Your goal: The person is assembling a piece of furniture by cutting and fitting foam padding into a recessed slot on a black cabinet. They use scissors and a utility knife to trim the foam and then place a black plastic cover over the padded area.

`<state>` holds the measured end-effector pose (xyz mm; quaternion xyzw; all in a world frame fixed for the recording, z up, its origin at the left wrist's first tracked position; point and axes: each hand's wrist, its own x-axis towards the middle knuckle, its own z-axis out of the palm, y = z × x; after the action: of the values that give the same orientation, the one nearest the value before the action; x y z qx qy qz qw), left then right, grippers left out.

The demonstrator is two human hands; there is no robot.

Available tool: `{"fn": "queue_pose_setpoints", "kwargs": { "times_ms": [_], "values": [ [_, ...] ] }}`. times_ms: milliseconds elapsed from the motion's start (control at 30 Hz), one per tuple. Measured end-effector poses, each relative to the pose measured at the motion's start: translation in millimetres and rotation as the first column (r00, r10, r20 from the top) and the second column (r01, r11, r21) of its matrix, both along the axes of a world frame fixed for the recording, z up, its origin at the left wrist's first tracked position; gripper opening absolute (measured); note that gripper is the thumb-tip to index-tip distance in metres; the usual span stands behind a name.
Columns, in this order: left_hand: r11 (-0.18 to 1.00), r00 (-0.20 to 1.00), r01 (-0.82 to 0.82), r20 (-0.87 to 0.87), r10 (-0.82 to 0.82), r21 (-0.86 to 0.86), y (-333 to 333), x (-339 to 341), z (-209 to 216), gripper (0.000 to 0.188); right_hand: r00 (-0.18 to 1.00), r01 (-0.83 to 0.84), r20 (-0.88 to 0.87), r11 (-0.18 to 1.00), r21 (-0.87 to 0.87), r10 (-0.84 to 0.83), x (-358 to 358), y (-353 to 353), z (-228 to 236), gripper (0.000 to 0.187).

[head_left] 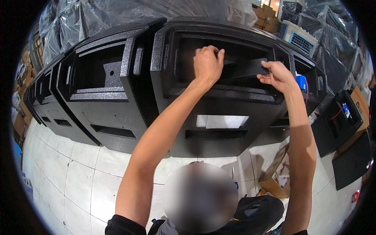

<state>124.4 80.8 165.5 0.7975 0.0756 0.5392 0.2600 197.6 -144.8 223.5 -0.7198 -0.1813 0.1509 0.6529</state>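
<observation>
A large black speckled cabinet [219,105] stands upright before me, with a wide recess in its upper front. Inside that recess is a thin flat black panel [247,68], tilted up toward the right. My right hand [276,74] pinches the panel's right end between thumb and fingers. At the recess's left part, my left hand [207,64] is closed with its fingers curled; what it holds, if anything, is lost against the dark interior. Two white sheets [226,122] sit on the cabinet front, just above a slot.
More black cabinets [98,113] stand in a row to the left. At right are a blue block with a red wire [301,83], an open cardboard box [276,172] and leaning black panels [350,164]. Plastic-wrapped stacks [117,15] rise behind. White floor tiles [74,176] lie below.
</observation>
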Motion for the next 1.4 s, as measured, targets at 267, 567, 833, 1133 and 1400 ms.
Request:
{"fn": "queue_pose_setpoints", "kwargs": {
  "times_ms": [267, 567, 833, 1133, 1400],
  "values": [
    [0.877, 0.964, 0.258, 0.042, -0.263, -0.405, -30.5, -80.7, 2.4, 0.044, 0.965, -0.002, 0.256, 0.981, 0.196, -0.05, -89.3, -90.7, -7.1, 0.02],
    [0.474, 0.653, 0.637, 0.098, -0.751, -0.607, -55.4, -127.6, 4.1, 0.031, 0.927, 0.089, 0.316, 0.938, 0.335, -0.201, -146.0, -131.8, -57.9, 0.023],
    [0.339, 0.564, 0.667, 0.153, -0.811, -0.663, -68.0, -145.0, -18.8, 0.029, 0.957, 0.11, 0.221, 0.939, 0.326, -0.188, -158.8, -154.9, -88.6, 0.026],
    [0.292, 0.615, 0.593, 0.188, -0.766, -0.75, -69.6, -137.3, -39.2, 0.029, 0.962, 0.106, 0.202, 0.933, 0.343, -0.184, -166.4, -152.2, -83.3, 0.028],
    [0.298, 0.637, 0.566, 0.178, -0.75, -0.769, -73.4, -130.6, -43.1, 0.029, 0.949, 0.081, 0.259, 0.935, 0.347, -0.178, -172.2, -153.2, -82.2, 0.028]
  ]
}}
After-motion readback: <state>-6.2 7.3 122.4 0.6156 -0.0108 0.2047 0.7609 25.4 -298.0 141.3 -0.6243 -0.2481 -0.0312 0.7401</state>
